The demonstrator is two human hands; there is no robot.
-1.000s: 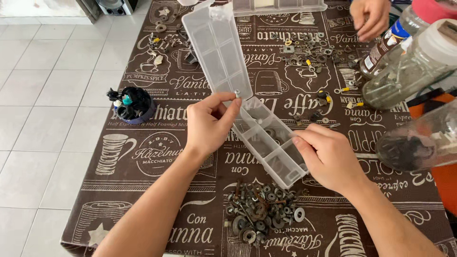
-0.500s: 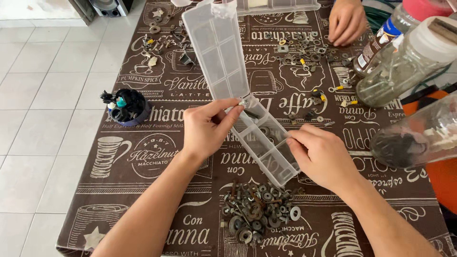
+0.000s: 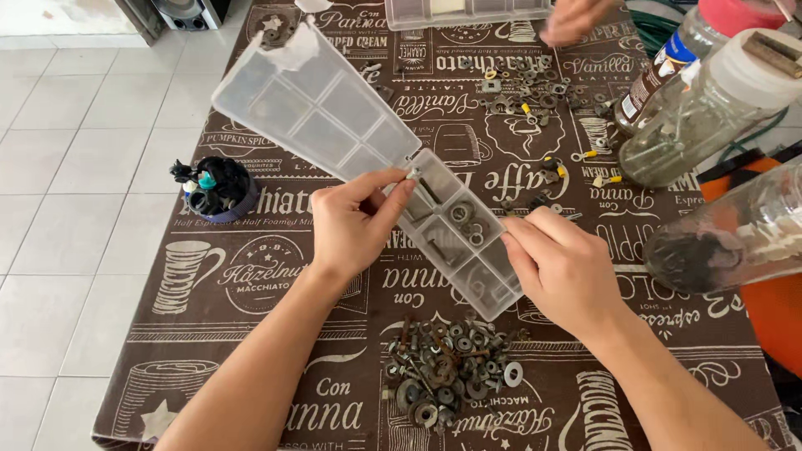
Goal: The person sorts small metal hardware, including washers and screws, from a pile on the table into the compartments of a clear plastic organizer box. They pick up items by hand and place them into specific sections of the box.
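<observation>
A clear plastic compartment box [image 3: 455,238] lies open on the table, its lid [image 3: 313,104] swung up to the far left. Some compartments hold washers and screws. My left hand [image 3: 355,221] pinches a small metal piece at the box's hinge end, thumb and forefinger closed on it. My right hand [image 3: 564,267] rests against the box's near right edge, fingers curled on the rim. A pile of rusty washers, nuts and bolts [image 3: 447,376] lies just in front of the box, between my forearms.
A brown printed tablecloth [image 3: 251,276] covers the table. A small dark bowl of parts [image 3: 213,188] sits left. Clear jars [image 3: 702,108] and a large bottle [image 3: 735,230] crowd the right. More hardware [image 3: 522,92], another clear box [image 3: 464,10] and another person's hand [image 3: 572,18] are at the far side.
The view has shifted so the box sits more to the right. My left hand's fingertips moved to the box's hinge end. The other person's hand slid left along the far edge.
</observation>
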